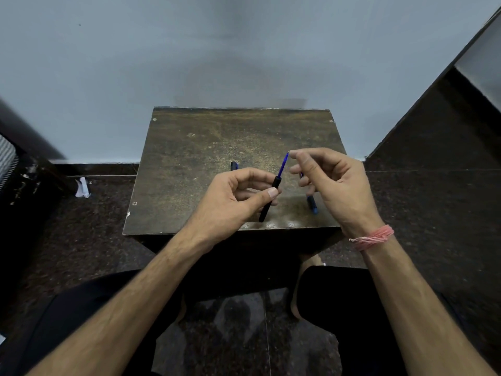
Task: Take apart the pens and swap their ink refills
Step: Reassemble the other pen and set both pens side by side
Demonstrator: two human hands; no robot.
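My left hand (238, 196) grips a black pen barrel (269, 202), held tilted above the small wooden table (206, 158). A blue ink refill (282, 165) sticks out of the barrel's upper end. My right hand (333, 183) pinches the refill's tip between thumb and forefinger. A blue pen (311, 204) lies on the table under my right hand, partly hidden by its fingers. A small black pen piece (234, 166) lies on the table behind my left hand.
The table stands against a pale wall, on a dark speckled floor. A white scrap of paper (82, 188) lies on the floor at the left. A dark slab (433, 126) leans at the right. My knees are below the table's front edge.
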